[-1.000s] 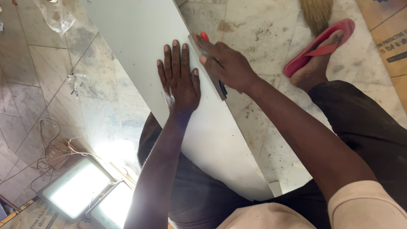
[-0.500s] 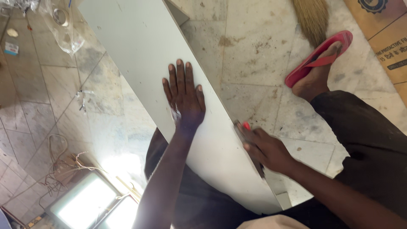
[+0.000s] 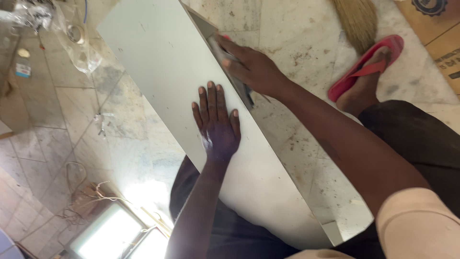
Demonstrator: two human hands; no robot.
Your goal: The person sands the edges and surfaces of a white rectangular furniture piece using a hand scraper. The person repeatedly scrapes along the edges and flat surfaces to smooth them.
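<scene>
from the head view we see our left hand point(image 3: 216, 123) lying flat on the long white board point(image 3: 158, 62), fingers straight and close together, pointing up the board, palm pressed down with no grip on anything. the left forearm runs up from the bottom of the frame over our dark trousers. the board slants from the upper left down to the lower right, resting across our lap above the marble floor point(image 3: 306, 43).

our right hand point(image 3: 251, 67) reaches across from the right, arm stretched long, and sits on the board's right edge further up than the left hand. its grip is closed around a small flat tool point(image 3: 235, 72), grey with a bit of red at the top end, pressed along the edge.

a foot in a red sandal point(image 3: 366, 67) rests on the floor at the right, beside a straw broom point(image 3: 357, 19). a brown cardboard box point(image 3: 438, 33) with dark print fills the upper right corner. a clear plastic bag point(image 3: 76, 41) lies at the upper left.
</scene>
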